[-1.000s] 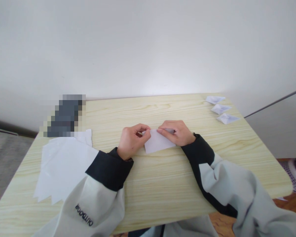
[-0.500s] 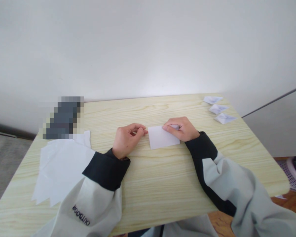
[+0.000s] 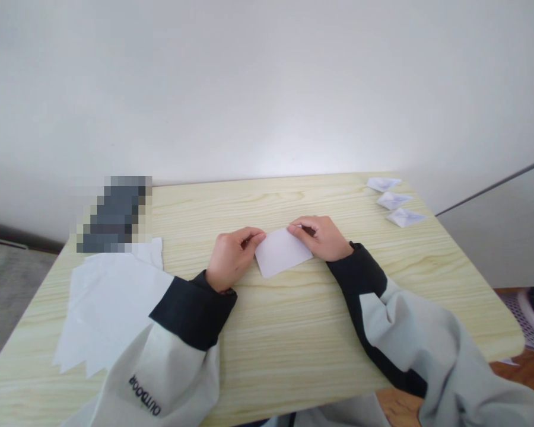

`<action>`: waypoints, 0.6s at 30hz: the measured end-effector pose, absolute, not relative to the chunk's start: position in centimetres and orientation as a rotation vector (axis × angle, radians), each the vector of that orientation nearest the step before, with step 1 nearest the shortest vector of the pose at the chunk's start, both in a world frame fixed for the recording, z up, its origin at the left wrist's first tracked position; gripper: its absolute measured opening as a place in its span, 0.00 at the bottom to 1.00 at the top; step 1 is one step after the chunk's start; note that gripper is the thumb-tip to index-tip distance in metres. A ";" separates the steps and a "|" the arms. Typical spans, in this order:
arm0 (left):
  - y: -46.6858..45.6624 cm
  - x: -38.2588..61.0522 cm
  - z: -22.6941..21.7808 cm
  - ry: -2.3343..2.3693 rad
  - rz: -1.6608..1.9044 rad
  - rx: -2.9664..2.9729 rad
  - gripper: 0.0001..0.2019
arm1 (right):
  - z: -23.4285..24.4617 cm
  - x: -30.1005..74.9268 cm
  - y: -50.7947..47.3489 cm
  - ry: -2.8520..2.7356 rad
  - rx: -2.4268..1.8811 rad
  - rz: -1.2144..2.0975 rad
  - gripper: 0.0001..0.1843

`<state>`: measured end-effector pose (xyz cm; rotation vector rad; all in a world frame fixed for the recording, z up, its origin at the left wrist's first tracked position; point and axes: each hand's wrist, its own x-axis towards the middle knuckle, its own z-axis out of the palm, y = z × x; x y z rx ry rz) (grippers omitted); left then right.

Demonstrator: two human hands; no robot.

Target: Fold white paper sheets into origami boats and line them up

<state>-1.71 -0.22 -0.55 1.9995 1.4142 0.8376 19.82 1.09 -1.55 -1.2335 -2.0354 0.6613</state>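
A small white rectangle of paper (image 3: 283,254), seemingly folded, is held between my two hands over the middle of the table. My left hand (image 3: 237,254) pinches its upper left corner between thumb and fingers. At the upper right edge, my right hand (image 3: 323,237) grips the paper with the thumb on top and the fingers behind. The paper tilts, its right side higher than its left. Its underside is hidden from me.
Several white paper sheets (image 3: 111,302) lie at the left of the wood-grain table (image 3: 293,344), partly under my left sleeve. Behind them is a dark, pixelated object (image 3: 115,213). Three folded paper boats (image 3: 404,217) stand at the back right. A lilac basket (image 3: 527,323) is beyond the right edge.
My left hand has closed on the paper's left corner, from which it was apart before. The paper and my right hand have shifted slightly left, and the paper has turned.
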 end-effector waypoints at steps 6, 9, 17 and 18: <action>-0.2 -1.9 -0.6 1.429 0.843 2.018 0.16 | -1.3 20.2 1.2 -2.078 -1.192 0.742 0.15; -0.2 -2.0 -0.6 1.457 0.858 1.998 0.16 | -1.3 20.3 1.2 -2.020 -1.197 0.801 0.15; 0.0 -1.8 -0.9 1.429 0.895 2.286 0.12 | -2.3 19.4 1.3 -1.806 -1.385 0.683 0.12; 0.0 -1.7 -0.9 1.383 0.873 2.380 0.12 | -2.4 19.3 1.2 -1.807 -1.401 0.630 0.11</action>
